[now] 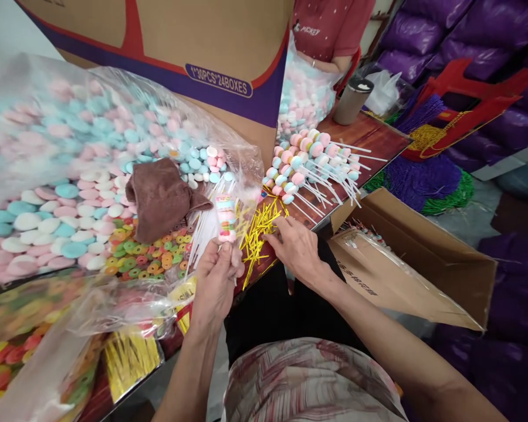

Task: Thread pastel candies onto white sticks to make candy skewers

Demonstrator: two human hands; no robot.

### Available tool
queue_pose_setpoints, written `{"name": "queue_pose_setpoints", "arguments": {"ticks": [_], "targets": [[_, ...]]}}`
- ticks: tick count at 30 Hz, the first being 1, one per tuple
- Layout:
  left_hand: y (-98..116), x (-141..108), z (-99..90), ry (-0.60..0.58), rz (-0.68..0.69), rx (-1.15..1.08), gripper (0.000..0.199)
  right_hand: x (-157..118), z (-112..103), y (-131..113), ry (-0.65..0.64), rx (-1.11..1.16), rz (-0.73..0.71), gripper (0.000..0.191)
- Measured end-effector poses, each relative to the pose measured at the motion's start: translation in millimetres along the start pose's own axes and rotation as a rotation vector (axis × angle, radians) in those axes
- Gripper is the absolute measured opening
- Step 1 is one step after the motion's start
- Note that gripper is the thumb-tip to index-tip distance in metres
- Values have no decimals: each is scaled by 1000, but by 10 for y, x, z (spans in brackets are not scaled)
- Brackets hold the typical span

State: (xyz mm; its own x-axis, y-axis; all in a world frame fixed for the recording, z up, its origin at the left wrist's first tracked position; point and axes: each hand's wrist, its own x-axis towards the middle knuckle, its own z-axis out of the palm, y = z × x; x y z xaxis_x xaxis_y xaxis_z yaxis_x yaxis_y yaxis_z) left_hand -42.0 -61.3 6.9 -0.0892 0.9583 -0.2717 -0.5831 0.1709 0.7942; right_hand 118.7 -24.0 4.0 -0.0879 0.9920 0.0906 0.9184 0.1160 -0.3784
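Observation:
My left hand [216, 269] is closed around the lower end of a marshmallow candy skewer [226, 220] inside a clear plastic wrapper. Pink, white and blue marshmallows with gummy rings between them show through it, held upright. To the right, my right hand [297, 249] touches the edge of a loose pile of gold twist ties [259, 228]. Its fingers are curled in a pinch at the ties, and a tie appears to be between them. White sticks [198, 240] lie just left of the wrapped skewer.
Loose marshmallows [79, 211], gummy rings [158, 252] and a brown cloth [161, 199] spread leftward. Unwrapped skewers [308, 161] are stacked at right, near a tumbler [354, 99]. A large carton [180, 47] stands behind; an open box [440, 258] sits below right. Another person [330, 35] is across the table.

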Motion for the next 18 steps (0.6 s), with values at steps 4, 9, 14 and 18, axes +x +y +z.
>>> {"name": "queue_pose_setpoints", "arguments": {"ticks": [4,9,14,18], "targets": [[-57,27,60,-24,15,-33,22,85,57,-100,-87,-113,53,15],[-60,113,91,-25,6,-65,27,141,-23,-92,-129,-60,58,23],[-60,210,149,10,58,-20,28,148,-174,68,-74,157,-46,24],[-87,270,195,59,146,39,19,152,-235,198,-92,242,-66,22]]}}
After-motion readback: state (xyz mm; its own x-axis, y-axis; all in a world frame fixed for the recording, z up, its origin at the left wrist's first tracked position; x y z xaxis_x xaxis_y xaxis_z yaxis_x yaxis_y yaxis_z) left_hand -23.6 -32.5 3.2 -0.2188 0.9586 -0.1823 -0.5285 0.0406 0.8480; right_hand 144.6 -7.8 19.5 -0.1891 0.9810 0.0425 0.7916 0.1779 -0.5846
